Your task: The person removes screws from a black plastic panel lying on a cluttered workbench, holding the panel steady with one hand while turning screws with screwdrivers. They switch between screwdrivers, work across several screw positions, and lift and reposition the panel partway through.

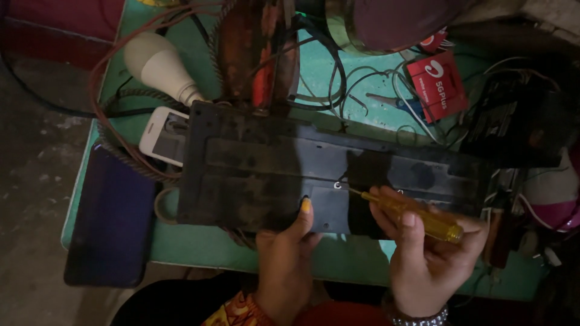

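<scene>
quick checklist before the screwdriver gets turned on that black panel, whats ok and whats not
1. Screwdriver gripped: ok, the right hand has its fingers around the yellow handle.
2. Tip seated in a screw: cannot tell, the tip meets the black panel near the middle, but the spot is too dark to read.
3. Panel steadied: ok, the left hand presses its near edge, thumb on top.
4. Panel lying flat: not ok, it rests over a white phone and coiled cable.
5. Room around it: not ok, a light bulb and loose wires crowd the far edge.
6. Light: not ok, the scene is dim.
</scene>
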